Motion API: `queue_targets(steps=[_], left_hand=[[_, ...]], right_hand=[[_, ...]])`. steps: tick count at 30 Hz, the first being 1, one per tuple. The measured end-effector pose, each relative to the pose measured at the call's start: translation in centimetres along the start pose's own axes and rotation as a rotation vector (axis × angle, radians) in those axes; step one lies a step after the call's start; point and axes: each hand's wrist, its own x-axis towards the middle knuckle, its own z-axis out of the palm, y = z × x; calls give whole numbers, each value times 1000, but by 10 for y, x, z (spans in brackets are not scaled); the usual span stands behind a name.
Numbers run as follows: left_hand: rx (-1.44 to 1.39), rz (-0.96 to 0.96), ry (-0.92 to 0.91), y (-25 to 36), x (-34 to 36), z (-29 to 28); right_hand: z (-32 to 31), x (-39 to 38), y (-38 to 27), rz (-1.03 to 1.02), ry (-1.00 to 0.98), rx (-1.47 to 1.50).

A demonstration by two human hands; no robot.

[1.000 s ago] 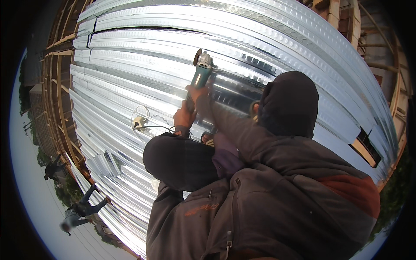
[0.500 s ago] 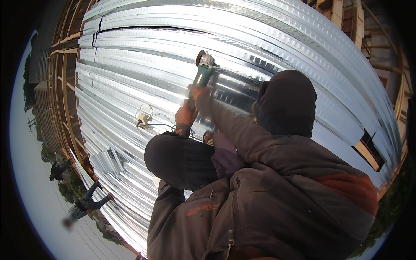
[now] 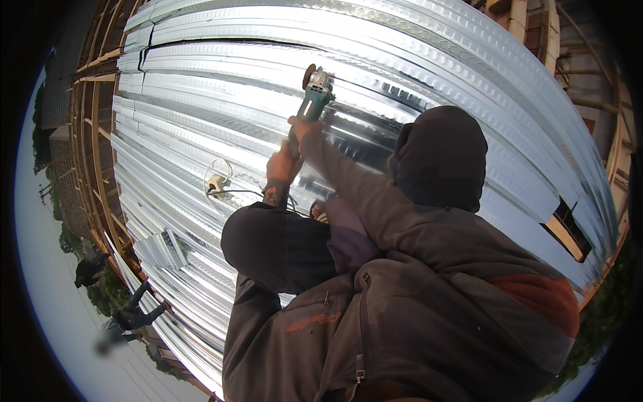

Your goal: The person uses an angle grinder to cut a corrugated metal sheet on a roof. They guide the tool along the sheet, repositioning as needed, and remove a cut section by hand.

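"Where's the grinder?"

"Mid-scene, toward the far side. The green grinder (image 3: 313, 106) is over the shiny metal sheets (image 3: 201, 94), its disc (image 3: 309, 76) at the far end."

"And the hands?"

"Both clamped on it, close together. The right hand (image 3: 306, 128) wraps the body; the left hand (image 3: 284, 165) grips the handle, a little nearer."

"Is the disc touching metal?"

"I can't tell. I see no sparks, and the glare hides any fine mark."

"So how far along is it?"

"Partway, I'd judge. Sheets lie side by side over most of the wooden frame (image 3: 94, 144). On the right there's an opening (image 3: 569, 220) with wood showing under it, so that spot isn't covered."

"Anything done with the grinder?"

"I can't make out a finished cut beside the disc. Some short pieces (image 3: 161, 249) lie near the left edge, but what made them doesn't show."

"Power?"

"A black cord (image 3: 244, 192) runs to a pale plug (image 3: 215, 184), left of the hands."
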Motion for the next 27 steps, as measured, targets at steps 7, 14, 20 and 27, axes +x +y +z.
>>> queue_targets(steps=[7,14,20,27], left_hand=[[-25,14,-2,7,8,-6],[-11,0,-29,13,7,-11],[-21,-1,-45,17,8,-18],[-44,6,-40,17,8,-17]], right_hand=[[0,2,-10,12,-17,-20],[-1,2,-9,7,-14,7],[7,11,-2,-25,70,13],[8,10,-2,3,72,-13]])
